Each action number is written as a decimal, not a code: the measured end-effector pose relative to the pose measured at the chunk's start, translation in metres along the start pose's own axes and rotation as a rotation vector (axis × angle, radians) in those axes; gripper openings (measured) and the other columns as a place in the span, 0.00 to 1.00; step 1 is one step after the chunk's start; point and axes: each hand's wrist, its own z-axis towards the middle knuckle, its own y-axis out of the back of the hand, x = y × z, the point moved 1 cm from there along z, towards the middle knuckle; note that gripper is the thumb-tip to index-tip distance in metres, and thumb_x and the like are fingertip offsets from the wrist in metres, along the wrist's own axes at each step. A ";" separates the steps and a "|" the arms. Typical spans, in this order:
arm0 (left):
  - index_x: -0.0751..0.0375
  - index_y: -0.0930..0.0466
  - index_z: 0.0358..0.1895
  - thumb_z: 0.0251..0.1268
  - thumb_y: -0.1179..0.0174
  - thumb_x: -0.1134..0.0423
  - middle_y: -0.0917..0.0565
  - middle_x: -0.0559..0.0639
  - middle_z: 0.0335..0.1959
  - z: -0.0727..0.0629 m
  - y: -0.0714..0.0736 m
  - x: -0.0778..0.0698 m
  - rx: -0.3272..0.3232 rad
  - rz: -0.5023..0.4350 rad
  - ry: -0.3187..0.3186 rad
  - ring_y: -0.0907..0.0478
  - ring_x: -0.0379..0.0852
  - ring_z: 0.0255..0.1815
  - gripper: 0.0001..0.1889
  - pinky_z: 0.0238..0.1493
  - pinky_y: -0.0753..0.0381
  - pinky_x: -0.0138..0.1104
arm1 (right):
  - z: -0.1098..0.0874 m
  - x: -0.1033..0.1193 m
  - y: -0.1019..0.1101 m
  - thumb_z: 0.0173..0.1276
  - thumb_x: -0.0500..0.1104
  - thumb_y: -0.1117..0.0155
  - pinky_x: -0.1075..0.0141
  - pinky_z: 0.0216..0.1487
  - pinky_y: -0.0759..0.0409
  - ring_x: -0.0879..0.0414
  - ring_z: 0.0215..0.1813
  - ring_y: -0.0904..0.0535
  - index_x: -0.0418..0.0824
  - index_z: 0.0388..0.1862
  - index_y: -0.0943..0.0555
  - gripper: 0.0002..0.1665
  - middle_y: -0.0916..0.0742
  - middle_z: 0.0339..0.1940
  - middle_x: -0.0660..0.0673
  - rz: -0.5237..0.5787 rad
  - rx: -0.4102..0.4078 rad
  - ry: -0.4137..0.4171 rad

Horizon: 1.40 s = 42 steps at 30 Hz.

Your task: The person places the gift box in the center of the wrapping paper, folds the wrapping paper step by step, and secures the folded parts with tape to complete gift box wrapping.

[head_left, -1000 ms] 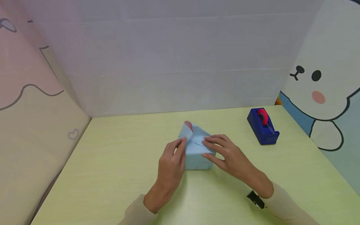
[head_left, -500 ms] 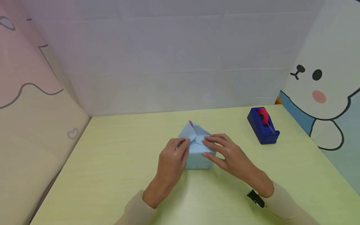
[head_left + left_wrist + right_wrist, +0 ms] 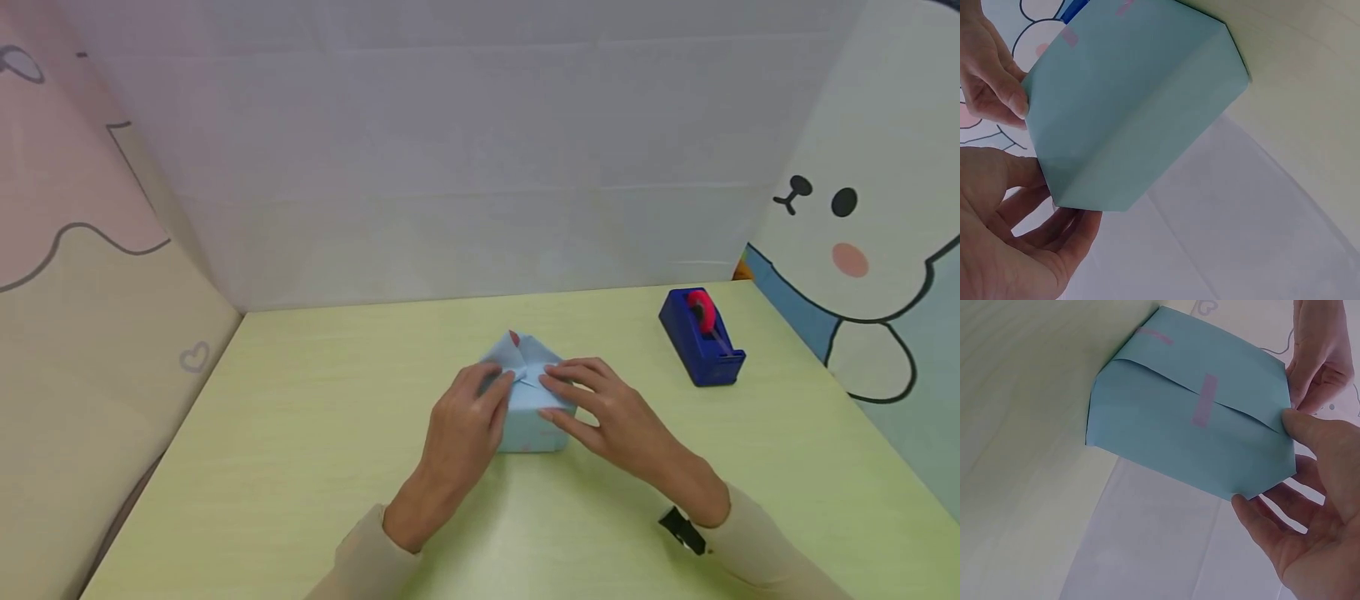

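Observation:
A box wrapped in light blue paper [image 3: 534, 429] stands on the table between both hands. Its top paper flap [image 3: 511, 353] is folded inward to a point with a small red patch. My left hand [image 3: 462, 421] holds the left side of the paper, thumb near the middle of the top. My right hand [image 3: 600, 408] grips the right side, fingertips on the top and thumb at the front edge. In the right wrist view, a seam and pink tape strips [image 3: 1204, 400] show on one wrapped face [image 3: 1147, 415]. The left wrist view shows another blue face [image 3: 1104, 106].
A dark blue tape dispenser [image 3: 701, 342] with a red-cored roll stands at the back right of the pale yellow-green table [image 3: 337, 375]. A white sheet [image 3: 465, 167] hangs behind, and cartoon-printed panels [image 3: 862, 250] flank the table. A black strap [image 3: 682, 531] lies by the right sleeve.
The left hand has moved slightly right and inward, folding the left part of the paper flap further over the top. The red patch shows less. The right hand stays in place.

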 end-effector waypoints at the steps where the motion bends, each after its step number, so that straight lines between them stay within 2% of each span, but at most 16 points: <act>1: 0.66 0.10 0.46 0.61 0.29 0.73 0.15 0.60 0.45 0.000 0.000 0.000 0.002 -0.008 -0.002 0.16 0.56 0.48 0.10 0.47 0.13 0.43 | 0.000 0.000 0.000 0.79 0.55 0.41 0.51 0.48 0.14 0.45 0.58 0.21 0.35 0.60 0.16 0.27 0.14 0.56 0.41 0.001 0.003 -0.001; 4: 0.66 0.10 0.46 0.64 0.30 0.70 0.15 0.60 0.45 0.000 -0.001 0.000 0.007 -0.005 -0.015 0.16 0.56 0.47 0.09 0.47 0.13 0.43 | 0.000 0.000 0.000 0.80 0.55 0.42 0.51 0.49 0.15 0.45 0.59 0.21 0.35 0.61 0.16 0.27 0.14 0.56 0.41 -0.003 0.006 0.000; 10: 0.66 0.11 0.49 0.68 0.33 0.66 0.15 0.60 0.48 -0.001 -0.004 0.000 0.060 0.020 -0.052 0.18 0.56 0.50 0.11 0.52 0.15 0.43 | 0.000 0.000 0.001 0.80 0.55 0.43 0.51 0.49 0.15 0.45 0.59 0.21 0.35 0.61 0.16 0.27 0.14 0.57 0.40 -0.009 0.006 0.000; 15: 0.67 0.11 0.49 0.69 0.34 0.67 0.17 0.61 0.50 -0.002 -0.005 0.000 0.097 -0.011 -0.055 0.20 0.57 0.53 0.10 0.57 0.18 0.45 | 0.000 0.000 0.001 0.80 0.55 0.43 0.51 0.48 0.15 0.45 0.59 0.21 0.34 0.61 0.16 0.27 0.14 0.57 0.40 -0.006 0.005 -0.001; 19: 0.68 0.12 0.50 0.69 0.32 0.63 0.16 0.62 0.51 -0.003 -0.004 0.000 0.118 -0.020 -0.056 0.20 0.58 0.55 0.13 0.58 0.18 0.44 | 0.000 0.001 0.000 0.80 0.54 0.42 0.51 0.48 0.14 0.45 0.59 0.21 0.34 0.61 0.16 0.26 0.14 0.57 0.40 -0.003 0.005 0.001; 23: 0.69 0.13 0.53 0.69 0.31 0.58 0.15 0.62 0.53 -0.004 -0.003 -0.001 0.152 0.045 -0.091 0.18 0.58 0.56 0.18 0.58 0.18 0.43 | 0.000 0.001 0.000 0.79 0.53 0.40 0.51 0.49 0.15 0.45 0.59 0.21 0.34 0.61 0.16 0.26 0.14 0.57 0.40 -0.001 0.010 -0.002; 30: 0.71 0.15 0.56 0.70 0.33 0.52 0.14 0.63 0.54 -0.006 -0.001 -0.003 0.189 0.193 -0.192 0.17 0.58 0.59 0.24 0.60 0.19 0.41 | 0.002 -0.001 0.003 0.80 0.55 0.43 0.53 0.51 0.17 0.46 0.59 0.21 0.35 0.59 0.15 0.26 0.14 0.56 0.41 0.036 0.010 -0.027; 33: 0.71 0.16 0.57 0.77 0.41 0.50 0.15 0.63 0.55 -0.006 -0.002 -0.002 0.200 0.219 -0.210 0.18 0.57 0.60 0.24 0.62 0.20 0.41 | 0.006 -0.003 0.003 0.78 0.48 0.37 0.54 0.51 0.18 0.47 0.56 0.20 0.35 0.56 0.14 0.19 0.13 0.54 0.42 0.042 -0.004 -0.052; 37: 0.71 0.16 0.57 0.83 0.51 0.50 0.16 0.63 0.56 -0.007 -0.003 -0.002 0.197 0.208 -0.218 0.19 0.57 0.59 0.26 0.62 0.20 0.41 | 0.011 -0.005 0.001 0.68 0.37 0.28 0.55 0.47 0.17 0.49 0.54 0.19 0.36 0.51 0.13 0.14 0.12 0.50 0.44 0.021 -0.005 -0.089; 39: 0.72 0.17 0.57 0.83 0.50 0.51 0.17 0.63 0.55 -0.007 -0.003 -0.002 0.199 0.184 -0.215 0.20 0.57 0.57 0.24 0.60 0.20 0.40 | 0.012 -0.005 0.001 0.64 0.35 0.26 0.55 0.46 0.17 0.49 0.53 0.19 0.36 0.50 0.12 0.15 0.12 0.50 0.44 0.014 0.001 -0.096; 42: 0.72 0.18 0.58 0.76 0.39 0.54 0.18 0.62 0.54 -0.008 -0.003 -0.002 0.206 0.151 -0.209 0.21 0.55 0.54 0.22 0.56 0.19 0.38 | 0.015 -0.006 0.000 0.62 0.34 0.25 0.55 0.46 0.17 0.49 0.53 0.19 0.35 0.50 0.13 0.16 0.12 0.49 0.43 0.014 -0.008 -0.080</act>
